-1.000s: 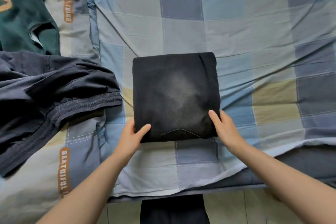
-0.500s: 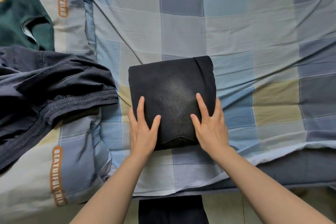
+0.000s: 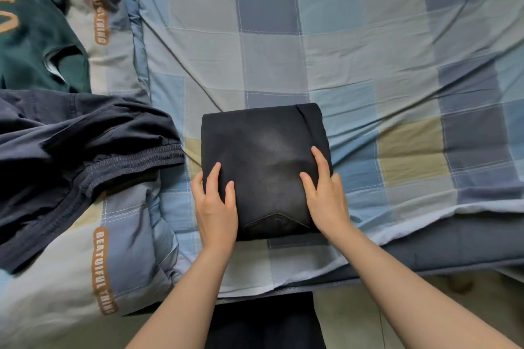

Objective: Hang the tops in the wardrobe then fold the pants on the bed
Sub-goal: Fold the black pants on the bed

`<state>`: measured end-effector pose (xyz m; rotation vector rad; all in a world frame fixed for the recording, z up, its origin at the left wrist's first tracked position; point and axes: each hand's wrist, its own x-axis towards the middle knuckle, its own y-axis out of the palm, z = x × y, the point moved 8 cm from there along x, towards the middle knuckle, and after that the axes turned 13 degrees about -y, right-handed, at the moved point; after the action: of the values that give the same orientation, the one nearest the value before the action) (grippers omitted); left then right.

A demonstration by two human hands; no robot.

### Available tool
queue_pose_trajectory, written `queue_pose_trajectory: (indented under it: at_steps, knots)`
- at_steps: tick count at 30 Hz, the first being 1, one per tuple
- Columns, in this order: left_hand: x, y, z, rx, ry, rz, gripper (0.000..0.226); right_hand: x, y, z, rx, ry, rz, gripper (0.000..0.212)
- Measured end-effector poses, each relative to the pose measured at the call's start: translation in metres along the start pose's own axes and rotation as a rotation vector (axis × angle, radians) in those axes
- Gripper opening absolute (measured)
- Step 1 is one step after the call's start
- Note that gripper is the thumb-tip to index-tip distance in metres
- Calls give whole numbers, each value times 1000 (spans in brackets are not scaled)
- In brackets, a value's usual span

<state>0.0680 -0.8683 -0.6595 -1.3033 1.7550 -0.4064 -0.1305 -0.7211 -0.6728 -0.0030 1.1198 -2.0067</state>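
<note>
A pair of black pants (image 3: pixel 263 156) lies folded into a compact square near the front edge of the checked bed (image 3: pixel 368 51). My left hand (image 3: pixel 217 204) rests flat on its near left corner, fingers straight. My right hand (image 3: pixel 326 193) lies flat on its near right side, fingers straight and spread. To the left, a second pair of dark navy pants (image 3: pixel 71 156) with an elastic waistband lies crumpled and unfolded on a quilt.
A dark green top (image 3: pixel 31 25) lies at the far left. A bunched quilt (image 3: pixel 93 258) with orange lettering covers the bed's left part. The bed's front edge runs just below my hands, with tiled floor (image 3: pixel 354 309) beneath.
My hands went from holding the folded pants' near corners to lying flat on top, then slid slightly outward toward the sides. The folded pants stayed in place.
</note>
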Motion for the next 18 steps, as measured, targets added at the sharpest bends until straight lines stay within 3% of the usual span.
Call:
queue_pose_trajectory:
  at_steps: [9,18]
  knots:
    - [-84,-92,-70,28,225,118,37,-119,-96,56,137,48,-141,65]
    - [-206,-191,-198,19,631,278,39,-275,-241,130,238,126,-557,69]
